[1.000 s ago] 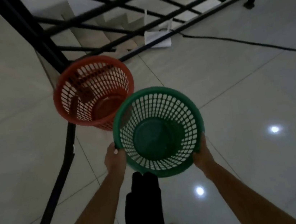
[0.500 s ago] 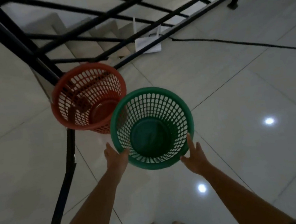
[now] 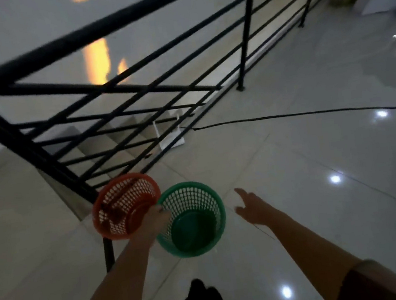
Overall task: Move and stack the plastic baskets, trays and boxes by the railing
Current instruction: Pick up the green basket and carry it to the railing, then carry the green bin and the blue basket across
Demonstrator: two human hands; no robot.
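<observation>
Glossy floor tiles (image 3: 306, 160) by a black railing (image 3: 133, 90): my left hand (image 3: 157, 219) hides part of the round, perforated green basket (image 3: 193, 218)'s rim, grip unclear, beside an orange basket (image 3: 123, 205); my right hand (image 3: 252, 205) is spread, empty.

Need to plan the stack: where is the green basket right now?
In the head view, the green basket stands on the floor at lower centre, right of the orange basket, by the railing.

Glossy pale tiled floor (image 3: 294, 162). Green basket (image 3: 193, 218) and orange basket (image 3: 126, 207) stand on it, touching, beside black railing (image 3: 133, 87). Black cable (image 3: 313, 112) crosses tiles.
</observation>
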